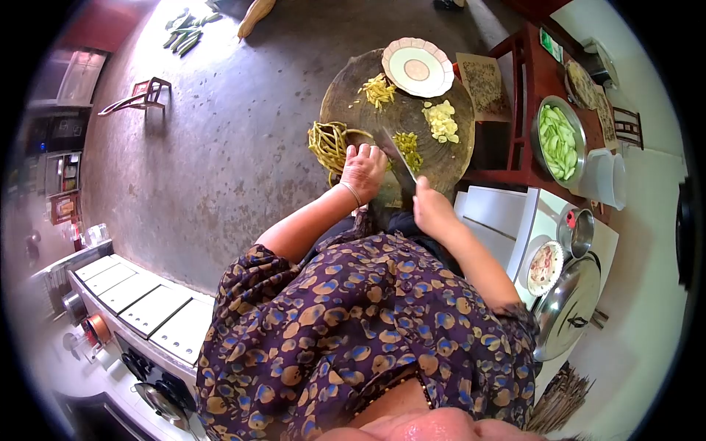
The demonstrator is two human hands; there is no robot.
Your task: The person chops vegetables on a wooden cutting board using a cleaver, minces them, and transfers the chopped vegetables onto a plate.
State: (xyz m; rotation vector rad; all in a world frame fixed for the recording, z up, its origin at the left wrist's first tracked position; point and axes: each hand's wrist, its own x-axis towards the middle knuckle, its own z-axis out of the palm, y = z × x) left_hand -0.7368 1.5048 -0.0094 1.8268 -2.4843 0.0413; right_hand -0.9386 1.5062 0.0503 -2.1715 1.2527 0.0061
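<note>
My left hand point(364, 169) is closed over a bundle of long, olive-green beans point(329, 149) and presses them on a round wooden chopping block point(349, 88). Loose ends of the bundle hang past the block's left edge. My right hand point(432, 209) grips the handle of a kitchen knife point(399, 158), its blade upright beside my left fingertips. Just right of the blade lies a small heap of chopped bean pieces point(409, 150). Farther back are pale yellow strips point(378, 91) and a pile of pale slices point(441, 122), possibly garlic. A white scalloped plate point(417, 67) rests at the block's far edge.
On the right, a red-brown table holds a metal bowl of green slices point(559, 143) and a translucent plastic container point(607, 178). Nearer stand a patterned bowl point(545, 267) and a large pot lid point(568, 309). A small stool point(151, 94) stands on the floor, left.
</note>
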